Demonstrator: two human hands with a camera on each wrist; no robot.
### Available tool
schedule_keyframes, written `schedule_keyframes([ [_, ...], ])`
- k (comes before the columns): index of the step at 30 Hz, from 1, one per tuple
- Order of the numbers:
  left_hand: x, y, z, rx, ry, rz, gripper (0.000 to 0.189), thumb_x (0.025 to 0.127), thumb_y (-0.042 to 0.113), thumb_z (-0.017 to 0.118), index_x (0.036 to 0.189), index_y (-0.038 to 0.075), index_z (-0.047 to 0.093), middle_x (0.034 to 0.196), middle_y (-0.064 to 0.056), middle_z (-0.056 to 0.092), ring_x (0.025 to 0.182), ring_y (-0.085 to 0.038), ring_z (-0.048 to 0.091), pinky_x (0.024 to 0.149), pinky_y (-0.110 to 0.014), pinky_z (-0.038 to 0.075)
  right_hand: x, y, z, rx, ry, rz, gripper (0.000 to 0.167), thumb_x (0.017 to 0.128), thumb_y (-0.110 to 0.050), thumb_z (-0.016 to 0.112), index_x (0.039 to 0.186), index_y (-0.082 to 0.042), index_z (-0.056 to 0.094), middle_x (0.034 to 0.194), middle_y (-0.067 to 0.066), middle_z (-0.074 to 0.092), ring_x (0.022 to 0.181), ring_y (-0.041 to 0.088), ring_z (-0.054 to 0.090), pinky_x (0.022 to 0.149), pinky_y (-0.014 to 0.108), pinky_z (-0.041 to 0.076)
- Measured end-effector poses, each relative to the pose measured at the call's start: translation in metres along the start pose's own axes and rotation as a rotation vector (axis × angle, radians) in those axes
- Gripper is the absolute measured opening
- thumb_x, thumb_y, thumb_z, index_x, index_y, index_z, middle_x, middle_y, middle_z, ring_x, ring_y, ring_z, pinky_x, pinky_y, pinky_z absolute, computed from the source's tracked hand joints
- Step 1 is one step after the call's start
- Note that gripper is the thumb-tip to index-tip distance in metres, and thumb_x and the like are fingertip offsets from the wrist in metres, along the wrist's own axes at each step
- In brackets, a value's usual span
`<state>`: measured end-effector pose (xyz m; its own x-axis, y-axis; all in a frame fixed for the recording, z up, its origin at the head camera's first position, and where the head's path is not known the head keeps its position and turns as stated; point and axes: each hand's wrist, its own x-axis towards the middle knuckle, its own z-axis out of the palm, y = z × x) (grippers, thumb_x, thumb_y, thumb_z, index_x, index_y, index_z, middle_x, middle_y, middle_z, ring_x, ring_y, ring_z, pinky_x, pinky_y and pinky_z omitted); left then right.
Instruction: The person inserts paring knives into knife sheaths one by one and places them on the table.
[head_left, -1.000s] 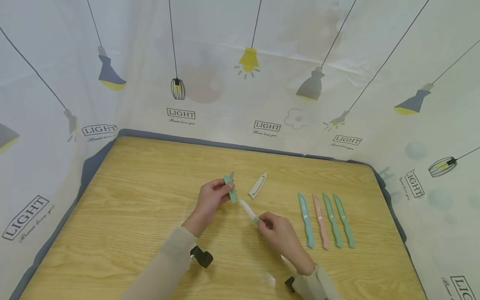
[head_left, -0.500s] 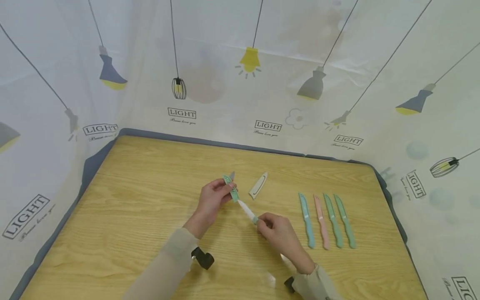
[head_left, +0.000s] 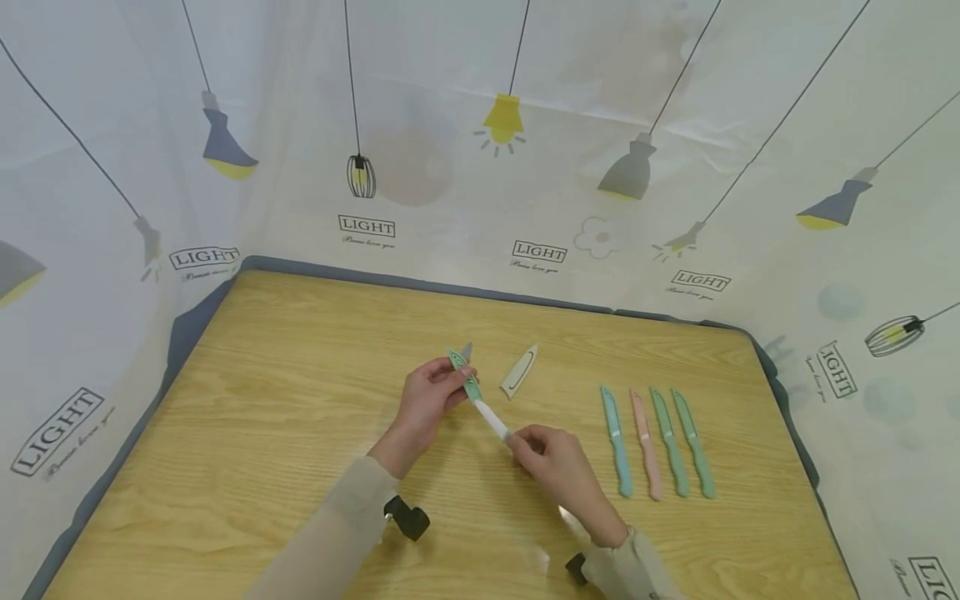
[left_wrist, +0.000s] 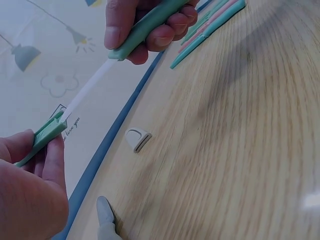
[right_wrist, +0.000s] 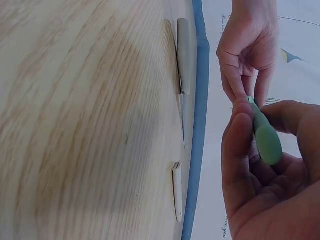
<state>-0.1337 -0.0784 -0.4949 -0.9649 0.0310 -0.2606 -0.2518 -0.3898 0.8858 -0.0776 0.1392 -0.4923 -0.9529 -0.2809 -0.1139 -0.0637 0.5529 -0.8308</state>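
My left hand (head_left: 423, 402) pinches a green knife sheath (left_wrist: 50, 130) above the table. In my right hand (head_left: 561, 467) is a paring knife (left_wrist: 147, 25), gripped by its green handle. Its white blade (head_left: 491, 419) points up and left, in line with the sheath, and the tip appears to be inside the sheath's mouth. Most of the blade shows between the two hands. Behind the left hand a second knife (right_wrist: 184, 57) with a pale handle and bare grey blade lies on the table; the hand hides most of it in the head view. Beside it lies a white sheath (head_left: 519, 372).
To the right, a blue knife (head_left: 617, 442), a pink knife (head_left: 647, 446) and two green knives lie side by side, all sheathed. The wooden table (head_left: 300, 358) has a blue-grey edge against a lamp-printed curtain (head_left: 435, 225).
The knife's blade has moved up and left to the green sheath, closing the gap; its tip now meets the sheath's mouth. The left hand stays almost in place.
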Motion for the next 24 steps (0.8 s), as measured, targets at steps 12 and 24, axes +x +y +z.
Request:
schedule_keyframes([
  [12, -0.0019, -0.0016, 0.0057, -0.015, 0.024, 0.008, 0.022, 0.102, 0.002, 0.064, 0.122, -0.008, 0.064, 0.117, -0.024, 0.071, 0.102, -0.021, 0.073, 0.091, -0.031, 0.061, -0.0002, -0.0038, 0.0015, 0.04, 0.046, -0.006, 0.023, 0.104, -0.02, 0.065, 0.098, -0.001, 0.075, 0.072, 0.004, 0.068, 0.059, 0.011, 0.058, 0.049, 0.02, 0.049],
  [24, -0.0048, -0.0032, 0.0093, -0.039, 0.031, 0.005, 0.036, 0.102, 0.002, 0.063, 0.134, -0.012, 0.057, 0.114, -0.019, 0.073, 0.099, -0.018, 0.074, 0.091, -0.03, 0.061, -0.0007, -0.0072, 0.0021, 0.07, 0.066, -0.01, 0.023, 0.104, -0.018, 0.064, 0.099, 0.001, 0.075, 0.072, 0.006, 0.068, 0.057, 0.01, 0.057, 0.047, 0.018, 0.046],
])
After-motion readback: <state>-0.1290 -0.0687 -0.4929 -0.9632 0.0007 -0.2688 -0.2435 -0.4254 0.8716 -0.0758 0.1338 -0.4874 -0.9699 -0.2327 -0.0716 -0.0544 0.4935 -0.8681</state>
